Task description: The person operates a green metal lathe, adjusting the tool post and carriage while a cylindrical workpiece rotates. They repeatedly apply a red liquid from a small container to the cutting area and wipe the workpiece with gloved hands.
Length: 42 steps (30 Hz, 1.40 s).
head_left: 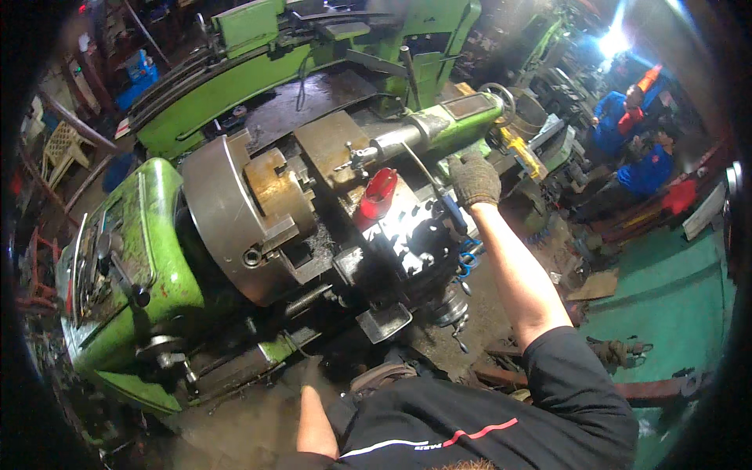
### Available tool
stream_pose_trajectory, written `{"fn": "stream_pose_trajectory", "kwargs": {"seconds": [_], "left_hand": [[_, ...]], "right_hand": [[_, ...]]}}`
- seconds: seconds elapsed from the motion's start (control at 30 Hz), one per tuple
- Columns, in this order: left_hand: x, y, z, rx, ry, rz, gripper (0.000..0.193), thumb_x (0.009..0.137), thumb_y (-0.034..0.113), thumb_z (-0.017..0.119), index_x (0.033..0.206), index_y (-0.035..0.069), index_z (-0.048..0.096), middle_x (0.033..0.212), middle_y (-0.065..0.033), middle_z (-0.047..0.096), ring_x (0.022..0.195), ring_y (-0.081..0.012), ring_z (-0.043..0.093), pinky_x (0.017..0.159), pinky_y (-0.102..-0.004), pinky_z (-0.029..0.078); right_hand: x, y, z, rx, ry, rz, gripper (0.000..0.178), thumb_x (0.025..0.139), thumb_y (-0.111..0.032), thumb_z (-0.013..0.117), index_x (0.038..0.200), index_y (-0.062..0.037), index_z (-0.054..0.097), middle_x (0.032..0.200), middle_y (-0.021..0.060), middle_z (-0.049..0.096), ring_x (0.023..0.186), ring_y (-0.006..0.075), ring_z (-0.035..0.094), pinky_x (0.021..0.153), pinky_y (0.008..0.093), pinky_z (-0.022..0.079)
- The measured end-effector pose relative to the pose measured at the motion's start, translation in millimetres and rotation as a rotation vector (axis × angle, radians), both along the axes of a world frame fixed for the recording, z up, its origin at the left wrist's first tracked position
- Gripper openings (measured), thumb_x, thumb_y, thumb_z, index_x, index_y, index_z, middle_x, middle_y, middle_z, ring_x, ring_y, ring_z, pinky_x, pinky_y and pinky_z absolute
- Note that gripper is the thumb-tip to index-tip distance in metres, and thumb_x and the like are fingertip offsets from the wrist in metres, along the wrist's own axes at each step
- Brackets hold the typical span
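Note:
My right hand [475, 179], in a grey-brown knit glove, is out over the lathe beside the tool post [423, 247]. Its fingers curl under, and what they hold, if anything, is hidden. Right next to it slants a metal rod with a dark blue handle [453, 213]. A red plastic bottle-like container [378, 197] sits on the carriage. To the left, the large chuck [223, 215] grips a round, rust-brown workpiece [274, 184]. My left hand [311, 371] is low by the lathe's front, dark and smeared, its fingers not readable.
The tailstock [462, 117] with its handwheel lies beyond my right hand. A green headstock [157, 235] with levers stands at left. Crank handles [460, 337] jut toward me. Another green machine [235, 94] is behind. Two people in blue [638, 149] are at far right.

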State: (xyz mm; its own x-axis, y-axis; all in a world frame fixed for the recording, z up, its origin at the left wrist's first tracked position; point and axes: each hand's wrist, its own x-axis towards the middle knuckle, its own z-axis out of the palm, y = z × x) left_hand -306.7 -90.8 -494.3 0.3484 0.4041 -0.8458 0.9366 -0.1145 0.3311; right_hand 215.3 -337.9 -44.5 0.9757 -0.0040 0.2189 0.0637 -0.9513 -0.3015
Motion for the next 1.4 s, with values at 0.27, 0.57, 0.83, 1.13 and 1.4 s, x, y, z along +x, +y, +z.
{"fn": "stream_pose_trajectory", "kwargs": {"seconds": [0.27,0.57,0.83,1.13,1.4], "left_hand": [[17,-25,-39,-0.639,-0.375,1.266,0.053,0.1,0.065,0.069,0.126,0.02,0.067,0.109,-0.0104,0.069,0.099,-0.0311,0.064,0.098,-0.0588,0.054],[-16,3,16,-0.111,-0.25,0.884,0.064,0.094,0.069,0.071,0.112,0.008,0.08,0.101,-0.0162,0.075,0.087,-0.0391,0.071,0.089,-0.0571,0.057],[3,-52,64,0.427,-0.253,0.001,0.066,0.094,0.057,0.072,0.129,0.001,0.078,0.136,-0.0286,0.074,0.127,-0.0478,0.07,0.106,-0.0559,0.053],[42,-221,214,0.39,-0.249,0.074,0.055,0.102,0.048,0.071,0.137,0.005,0.075,0.141,-0.0229,0.074,0.132,-0.039,0.069,0.112,-0.0464,0.051],[-32,-268,171,0.456,-0.274,0.189,0.045,0.105,0.035,0.068,0.133,0.0,0.074,0.129,-0.0219,0.076,0.12,-0.0368,0.072,0.107,-0.046,0.054]], "right_hand": [[1,-5,-3,-0.024,0.041,0.004,0.053,0.103,-0.053,0.061,0.119,-0.0063,0.081,0.122,0.0281,0.078,0.118,0.0491,0.073,0.103,0.058,0.056],[9,-13,-2,0.07,0.069,0.099,0.053,0.104,-0.051,0.061,0.117,-0.0045,0.081,0.126,0.0267,0.077,0.122,0.0482,0.072,0.105,0.0569,0.056],[3,-22,11,0.244,0.167,0.332,0.062,0.101,-0.058,0.058,0.114,-0.0022,0.081,0.123,0.0312,0.077,0.122,0.0541,0.07,0.106,0.0599,0.053],[14,-90,-31,0.633,-0.17,0.705,0.05,0.104,-0.047,0.067,0.123,-0.003,0.081,0.117,0.0235,0.079,0.111,0.0412,0.075,0.102,0.0481,0.056],[-17,-410,-212,0.203,0.617,0.243,0.06,0.105,-0.048,0.066,0.138,0.0019,0.072,0.141,0.0285,0.07,0.13,0.0428,0.068,0.108,0.0511,0.052]]}}
